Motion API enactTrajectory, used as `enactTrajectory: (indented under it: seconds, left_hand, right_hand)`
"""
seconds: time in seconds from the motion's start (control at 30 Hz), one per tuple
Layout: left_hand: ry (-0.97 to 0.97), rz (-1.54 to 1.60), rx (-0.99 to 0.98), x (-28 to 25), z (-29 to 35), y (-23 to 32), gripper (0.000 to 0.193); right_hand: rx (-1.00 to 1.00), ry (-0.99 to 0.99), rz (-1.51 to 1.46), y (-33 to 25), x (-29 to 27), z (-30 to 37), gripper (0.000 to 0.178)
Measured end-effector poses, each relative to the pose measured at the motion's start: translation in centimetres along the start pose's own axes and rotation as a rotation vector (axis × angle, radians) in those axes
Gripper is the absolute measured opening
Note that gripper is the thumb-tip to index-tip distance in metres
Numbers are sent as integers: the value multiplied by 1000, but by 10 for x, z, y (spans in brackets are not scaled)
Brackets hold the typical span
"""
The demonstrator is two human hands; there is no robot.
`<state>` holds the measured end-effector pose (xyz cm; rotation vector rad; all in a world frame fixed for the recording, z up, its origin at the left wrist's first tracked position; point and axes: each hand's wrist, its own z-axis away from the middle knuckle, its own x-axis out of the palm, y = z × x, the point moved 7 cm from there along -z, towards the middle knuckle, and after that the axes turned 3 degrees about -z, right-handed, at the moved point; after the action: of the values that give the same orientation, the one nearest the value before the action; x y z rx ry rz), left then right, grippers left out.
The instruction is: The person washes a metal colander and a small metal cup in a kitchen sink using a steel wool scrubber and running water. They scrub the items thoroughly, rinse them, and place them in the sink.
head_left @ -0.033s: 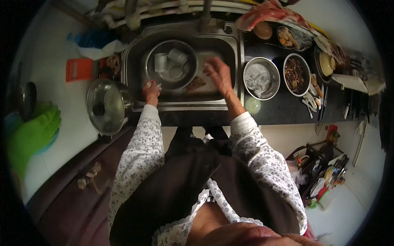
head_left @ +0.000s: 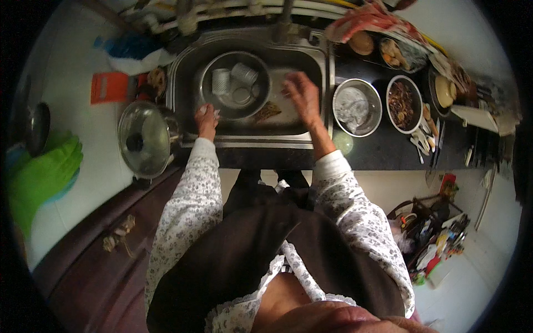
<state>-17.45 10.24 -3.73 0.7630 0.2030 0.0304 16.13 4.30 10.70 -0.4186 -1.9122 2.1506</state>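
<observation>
In the steel sink (head_left: 300, 123) stands a wide metal basin (head_left: 267, 91). White ribbed cups (head_left: 220, 82) and a round clear piece (head_left: 241, 95) lie in it. My left hand (head_left: 206, 119) is closed at the basin's near-left rim, round something small and white that I cannot make out. Over the sink's right half hovers my right hand (head_left: 302, 97), its fingers loosely bent and apart, slightly blurred, with nothing visible in them. Brownish scraps (head_left: 268, 112) lie on the sink floor between the basin and that hand.
Right of the sink stand a steel bowl (head_left: 357, 133) with crumpled clear plastic and a pot (head_left: 403, 105) of dark pieces. Utensils (head_left: 423, 139) and a knife (head_left: 438, 143) lie beyond. A glass-lidded pot (head_left: 144, 139) stands on the left. A faucet (head_left: 283, 25) rises behind.
The whole view has shifted slightly. My right hand's fingers have turned a little over the sink; my left hand stays at the basin's near-left rim.
</observation>
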Motion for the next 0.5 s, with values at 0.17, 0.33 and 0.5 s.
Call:
enactTrajectory:
  seconds: [0.17, 0.33, 0.5]
  left_hand:
    - [-156, 272, 146, 11, 7, 23, 33]
    - [41, 22, 156, -4, -27, -4, 37]
    - [360, -259, 227, -25, -28, -19, 43]
  right_hand:
    - [-133, 186, 276, -22, -40, -37, 30]
    - [-224, 332, 484, -22, -56, -76, 40]
    - [-223, 329, 490, -37, -49, -89, 33]
